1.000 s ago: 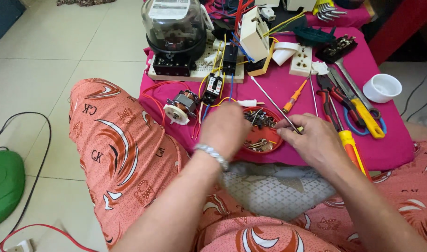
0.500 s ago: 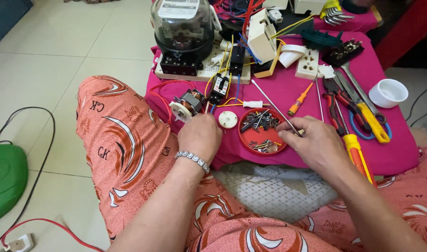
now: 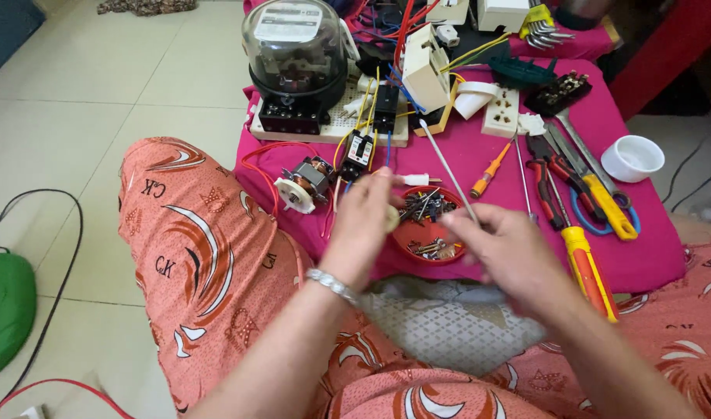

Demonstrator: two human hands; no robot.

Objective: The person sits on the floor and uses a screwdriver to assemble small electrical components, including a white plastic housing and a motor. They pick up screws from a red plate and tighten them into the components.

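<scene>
I'm sitting on a pale tiled floor (image 3: 84,93), legs in orange patterned trousers (image 3: 208,264) filling the lower half of the frame. Low worktop under a magenta cloth (image 3: 643,256) is taking the upper centre and right. A green object (image 3: 2,310) and thin cables are lying at the left edge.

My left hand (image 3: 367,217) is sitting centre frame, fingers closed on a small pale round part (image 3: 391,219), held just left of the red dish of screws (image 3: 429,225) at the near edge of the cloth. Silver bracelet (image 3: 332,285) is sitting on that wrist.

My right hand (image 3: 507,252) is sitting just right of the dish, fingers pinched narrow on the lower end of a thin metal rod (image 3: 449,172); the rod is slanting up and left over the dish.

Above the left hand: a small motor (image 3: 305,182) and a black relay block (image 3: 361,149) with yellow wires. Behind them, top centre, a domed electric meter (image 3: 293,50) is standing on a board. Right of the dish: a small orange screwdriver (image 3: 491,169), pliers (image 3: 553,186), a big orange-and-yellow screwdriver (image 3: 588,268), a yellow-handled spanner (image 3: 596,190). White cup (image 3: 633,157) is sitting far right.
</scene>
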